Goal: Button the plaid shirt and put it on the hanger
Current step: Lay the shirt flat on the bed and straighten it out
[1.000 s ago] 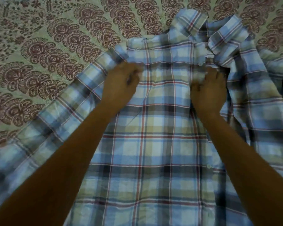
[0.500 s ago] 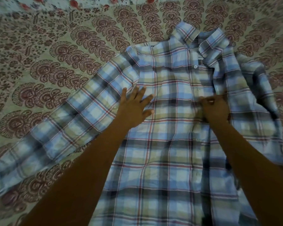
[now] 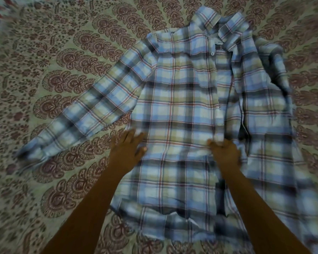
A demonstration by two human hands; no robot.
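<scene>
The blue, white and olive plaid shirt (image 3: 182, 107) lies front up on the patterned bedsheet, collar at the far end. Its left sleeve stretches out to the left; the right side is folded and rumpled. A white button (image 3: 212, 53) shows near the collar on the front edge. My left hand (image 3: 128, 151) rests flat with fingers spread on the shirt's left side seam at waist height. My right hand (image 3: 225, 153) pinches the front edge of the shirt at the same height. No hanger is in view.
A cream bedsheet (image 3: 62, 70) with dark red floral medallions covers the whole surface around the shirt. The picture is blurred toward its edges.
Both hands have slid from the chest area down the shirt toward me, to waist height. The left hand went from curled on the fabric to flat; the right keeps its pinch on the front edge.
</scene>
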